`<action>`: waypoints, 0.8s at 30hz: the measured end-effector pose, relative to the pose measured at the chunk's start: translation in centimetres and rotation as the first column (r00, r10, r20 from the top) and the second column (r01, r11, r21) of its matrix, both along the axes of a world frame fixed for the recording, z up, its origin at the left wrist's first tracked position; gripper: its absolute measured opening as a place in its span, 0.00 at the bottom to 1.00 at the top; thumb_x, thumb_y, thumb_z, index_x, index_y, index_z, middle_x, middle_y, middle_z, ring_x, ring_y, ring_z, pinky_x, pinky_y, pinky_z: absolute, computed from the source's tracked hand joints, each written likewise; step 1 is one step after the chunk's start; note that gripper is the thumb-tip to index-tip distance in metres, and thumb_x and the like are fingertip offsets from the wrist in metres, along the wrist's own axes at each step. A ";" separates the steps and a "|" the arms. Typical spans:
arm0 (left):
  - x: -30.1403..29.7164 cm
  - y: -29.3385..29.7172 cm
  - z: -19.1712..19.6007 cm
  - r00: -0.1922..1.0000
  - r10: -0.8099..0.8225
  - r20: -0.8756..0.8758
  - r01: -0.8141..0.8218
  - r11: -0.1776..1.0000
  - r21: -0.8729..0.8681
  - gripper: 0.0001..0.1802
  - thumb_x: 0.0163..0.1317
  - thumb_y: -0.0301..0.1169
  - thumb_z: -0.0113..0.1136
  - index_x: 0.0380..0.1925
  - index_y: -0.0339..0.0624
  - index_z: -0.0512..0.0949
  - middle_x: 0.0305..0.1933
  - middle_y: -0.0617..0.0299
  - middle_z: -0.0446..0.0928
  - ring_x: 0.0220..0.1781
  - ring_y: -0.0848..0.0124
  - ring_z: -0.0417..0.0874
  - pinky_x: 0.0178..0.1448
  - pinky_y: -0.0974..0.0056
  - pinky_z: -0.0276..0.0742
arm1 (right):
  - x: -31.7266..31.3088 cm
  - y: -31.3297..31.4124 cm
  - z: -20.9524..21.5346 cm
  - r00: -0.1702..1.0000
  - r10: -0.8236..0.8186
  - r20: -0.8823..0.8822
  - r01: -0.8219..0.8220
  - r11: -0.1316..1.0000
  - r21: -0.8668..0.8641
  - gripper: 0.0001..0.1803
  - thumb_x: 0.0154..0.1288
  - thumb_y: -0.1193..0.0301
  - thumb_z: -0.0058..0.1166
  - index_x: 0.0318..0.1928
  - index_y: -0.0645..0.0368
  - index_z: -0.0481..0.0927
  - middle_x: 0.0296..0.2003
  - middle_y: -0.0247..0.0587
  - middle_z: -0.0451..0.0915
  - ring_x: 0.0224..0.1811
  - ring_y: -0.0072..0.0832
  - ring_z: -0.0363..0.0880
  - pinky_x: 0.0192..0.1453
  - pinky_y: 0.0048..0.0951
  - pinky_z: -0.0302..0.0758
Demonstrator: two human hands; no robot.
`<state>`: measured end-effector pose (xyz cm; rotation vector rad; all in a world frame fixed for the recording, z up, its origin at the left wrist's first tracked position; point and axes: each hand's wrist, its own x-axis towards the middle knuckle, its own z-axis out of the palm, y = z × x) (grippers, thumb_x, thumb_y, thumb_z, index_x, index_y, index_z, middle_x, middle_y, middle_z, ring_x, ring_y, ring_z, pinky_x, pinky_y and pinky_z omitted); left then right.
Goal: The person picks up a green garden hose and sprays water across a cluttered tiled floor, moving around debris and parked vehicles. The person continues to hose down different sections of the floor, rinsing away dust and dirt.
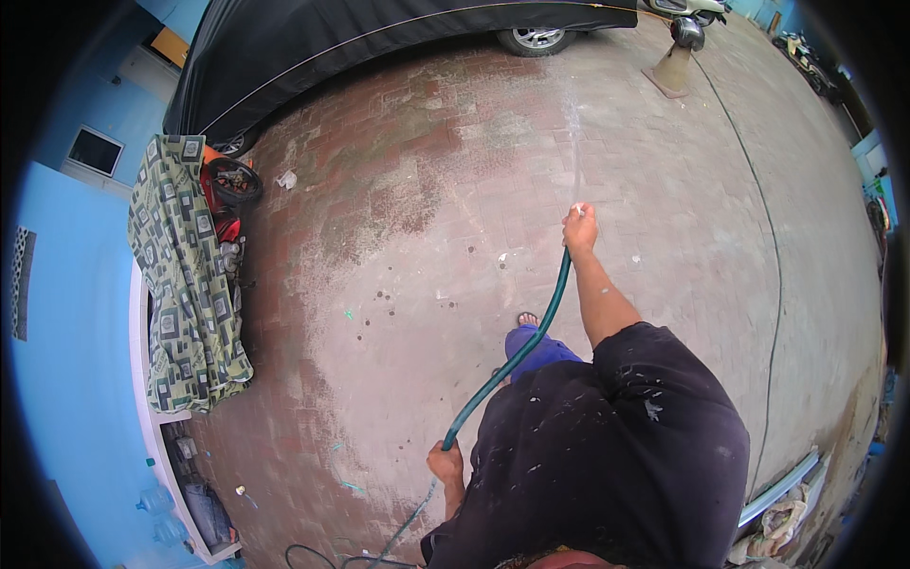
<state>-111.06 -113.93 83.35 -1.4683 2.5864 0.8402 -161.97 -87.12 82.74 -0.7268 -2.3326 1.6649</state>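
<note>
A green garden hose (517, 357) curves up between my two hands. My right hand (580, 229), arm stretched ahead, is closed around its far end, and a thin stream of water (573, 133) shoots from there toward the paving by the covered car. Lower down at my left side, my left hand (447, 464) grips the same hose. Below that hand a thinner length of hose (408, 524) trails to the ground. Brick paving (379, 218) lies under me, reddish at left and pale in the middle. My sandalled foot (527, 320) shows beside the hose.
A car under a black cover (379, 47) stands ahead. At left, a patterned cloth (185, 275) drapes over a red motorbike (227, 185). A post-like stand (673, 68) rises at far right, with a long dark cable (773, 237) running past it. Water bottles (161, 512) sit lower left.
</note>
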 end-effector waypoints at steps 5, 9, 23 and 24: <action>-2.1 1.2 -0.6 0.998 -0.047 0.039 0.048 0.999 -0.020 0.18 0.55 0.42 0.68 0.22 0.37 0.83 0.22 0.42 0.80 0.28 0.43 0.83 0.36 0.46 0.76 | -0.3 4.2 0.6 0.997 -0.077 0.022 0.078 0.995 -0.058 0.12 0.75 0.62 0.50 0.52 0.54 0.71 0.25 0.37 0.81 0.16 0.25 0.75 0.15 0.31 0.71; -4.6 3.7 -0.2 0.990 -0.129 0.061 0.132 0.990 -0.047 0.17 0.55 0.43 0.68 0.24 0.37 0.85 0.23 0.42 0.81 0.30 0.43 0.84 0.38 0.46 0.77 | -1.6 9.1 0.7 0.992 -0.122 0.029 0.124 0.990 -0.060 0.13 0.75 0.62 0.50 0.52 0.53 0.71 0.25 0.36 0.81 0.16 0.25 0.75 0.15 0.31 0.72; -20.8 18.3 6.5 0.971 -0.236 0.033 0.237 0.971 -0.037 0.18 0.56 0.43 0.65 0.22 0.38 0.83 0.23 0.44 0.80 0.30 0.44 0.83 0.39 0.46 0.76 | -11.8 30.7 3.9 0.968 -0.250 0.024 0.251 0.966 -0.069 0.13 0.74 0.62 0.50 0.52 0.53 0.72 0.25 0.38 0.83 0.16 0.29 0.78 0.19 0.34 0.75; -22.3 19.8 7.4 0.970 -0.244 0.014 0.244 0.969 -0.025 0.18 0.56 0.43 0.65 0.21 0.38 0.82 0.22 0.44 0.80 0.29 0.44 0.83 0.39 0.47 0.76 | -12.8 32.7 4.2 0.968 -0.250 0.026 0.252 0.965 -0.075 0.13 0.74 0.62 0.50 0.53 0.54 0.71 0.25 0.37 0.83 0.16 0.28 0.78 0.19 0.34 0.75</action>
